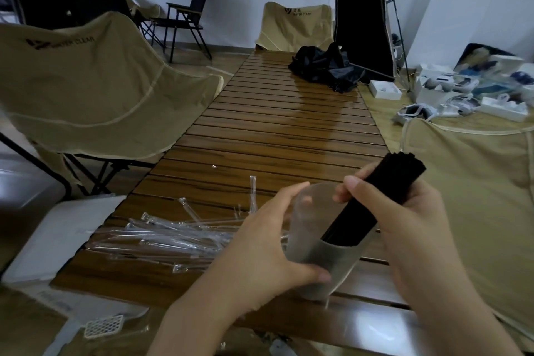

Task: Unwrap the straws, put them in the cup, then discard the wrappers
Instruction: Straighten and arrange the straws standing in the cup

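Black straws (pixel 375 196) bundled thick, lower ends down in the mouth of a clear plastic cup (pixel 323 266), upper ends fanned toward the right edge of the frame; held by the right hand (pixel 404 217), fingers and thumb curled round the bundle just above the rim; cup tilted, gripped round its side by the left hand (pixel 268 243), thumb low on the wall, fingertips hooked near the rim; base just touching the desk (pixel 274 130) at lower centre.

Likely step, judging from this: seating the bundle in the cup; wrappers not yet discarded. Risks from here: tilted, light cup tipping once released, top-heavy with long straws leaning out; straws splaying or spilling over the rim if let go all at once; thin cup wall buckling under too firm a squeeze; clear wrappers (pixel 161 237), heaped at lower left close to the desk edge, sliding off when swept up, some hard to spot against the wood.

Slatted brown wooden desk running to upper centre, glossy; crumpled black bag (pixel 323 66) at its far end; tan folding chairs (pixel 95 81) at left and beyond; white boxes and gear on the floor, upper right; dim room, pale walls.
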`<state>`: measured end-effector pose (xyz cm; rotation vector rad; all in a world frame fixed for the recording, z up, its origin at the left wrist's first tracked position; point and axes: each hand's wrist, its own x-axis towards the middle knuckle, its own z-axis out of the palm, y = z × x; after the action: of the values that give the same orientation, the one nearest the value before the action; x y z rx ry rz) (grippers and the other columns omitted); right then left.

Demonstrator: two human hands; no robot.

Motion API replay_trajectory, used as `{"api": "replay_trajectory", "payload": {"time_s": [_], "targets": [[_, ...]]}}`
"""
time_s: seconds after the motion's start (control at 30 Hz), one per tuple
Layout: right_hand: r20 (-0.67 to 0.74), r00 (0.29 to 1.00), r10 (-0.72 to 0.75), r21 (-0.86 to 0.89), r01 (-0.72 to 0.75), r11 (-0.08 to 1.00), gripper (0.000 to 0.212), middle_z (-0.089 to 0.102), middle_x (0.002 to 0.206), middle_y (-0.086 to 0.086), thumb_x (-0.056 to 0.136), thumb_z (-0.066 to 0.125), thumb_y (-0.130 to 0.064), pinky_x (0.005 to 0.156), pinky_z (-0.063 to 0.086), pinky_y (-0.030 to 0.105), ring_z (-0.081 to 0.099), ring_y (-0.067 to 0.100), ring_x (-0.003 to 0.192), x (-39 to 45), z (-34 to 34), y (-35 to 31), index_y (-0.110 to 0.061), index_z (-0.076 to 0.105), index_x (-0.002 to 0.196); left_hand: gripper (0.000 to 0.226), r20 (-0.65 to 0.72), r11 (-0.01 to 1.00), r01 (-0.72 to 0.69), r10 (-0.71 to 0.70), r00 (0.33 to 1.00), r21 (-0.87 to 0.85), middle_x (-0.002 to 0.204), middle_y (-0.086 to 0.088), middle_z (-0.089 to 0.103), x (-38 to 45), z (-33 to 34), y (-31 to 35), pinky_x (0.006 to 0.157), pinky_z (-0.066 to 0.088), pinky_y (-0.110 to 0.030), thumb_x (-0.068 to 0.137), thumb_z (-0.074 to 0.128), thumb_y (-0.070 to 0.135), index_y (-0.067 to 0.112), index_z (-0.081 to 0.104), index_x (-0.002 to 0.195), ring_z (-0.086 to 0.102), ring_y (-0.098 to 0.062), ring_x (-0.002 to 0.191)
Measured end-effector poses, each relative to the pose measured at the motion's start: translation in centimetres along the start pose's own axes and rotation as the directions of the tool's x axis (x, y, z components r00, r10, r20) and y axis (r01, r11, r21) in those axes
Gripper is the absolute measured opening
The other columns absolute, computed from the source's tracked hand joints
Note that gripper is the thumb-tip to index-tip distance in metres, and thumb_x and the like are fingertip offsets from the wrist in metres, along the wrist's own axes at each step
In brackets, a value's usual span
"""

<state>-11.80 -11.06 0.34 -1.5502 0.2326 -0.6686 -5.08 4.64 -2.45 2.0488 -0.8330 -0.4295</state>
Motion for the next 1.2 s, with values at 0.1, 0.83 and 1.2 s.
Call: {"api": "replay_trajectory", "payload": {"time_s": [0.1, 0.83, 1.2], "targets": [[-0.012, 1.0, -0.019, -0.028, 0.019, 0.999, 0.016, 0.073, 0.091, 0.006, 0.083, 0.065, 0.001, 0.083, 0.05, 0.037, 0.067, 0.019, 0.095, 0.2, -0.2, 0.3, -0.014, 0.067, 0.085, 0.097, 0.001, 1.0, 0.001, -0.001, 1.0, -0.008, 0.117, 0.046, 0.037, 0.0, -0.1, 0.0, 0.095, 0.031, -0.02, 0.059, 0.087, 0.042, 0.075, 0.017, 0.117, 0.037, 0.017, 0.111], [0.534, 0.791, 0.299, -0.25, -0.19, 0.949, 0.082, 0.066, 0.118, -0.006, 0.035, 0.096, -0.041, 0.093, 0.05, 0.044, 0.062, 0.016, 0.11, 1.0, -4.6, 1.2, -0.044, 0.061, 0.109, 0.082, 0.039, 0.991, -0.015, 0.021, 0.999, -0.13, 0.126, 0.037, 0.05, 0.2, -1.5, -1.0, 0.109, 0.04, -0.034, 0.062, 0.087, 0.034, 0.059, 0.041, 0.126, 0.047, 0.015, 0.118], [0.456, 0.881, 0.126, -0.318, 0.029, 0.948, 0.081, 0.062, 0.121, -0.011, 0.054, 0.084, -0.031, 0.093, 0.052, 0.044, 0.061, 0.014, 0.113, 1.1, -3.9, 2.7, -0.041, 0.046, 0.126, 0.095, -0.13, 0.986, -0.045, 0.024, 0.991, -0.158, 0.123, 0.034, 0.049, 0.9, -0.1, -0.5, 0.096, 0.05, -0.024, 0.063, 0.087, 0.022, 0.054, 0.036, 0.136, 0.057, 0.006, 0.112]]}}
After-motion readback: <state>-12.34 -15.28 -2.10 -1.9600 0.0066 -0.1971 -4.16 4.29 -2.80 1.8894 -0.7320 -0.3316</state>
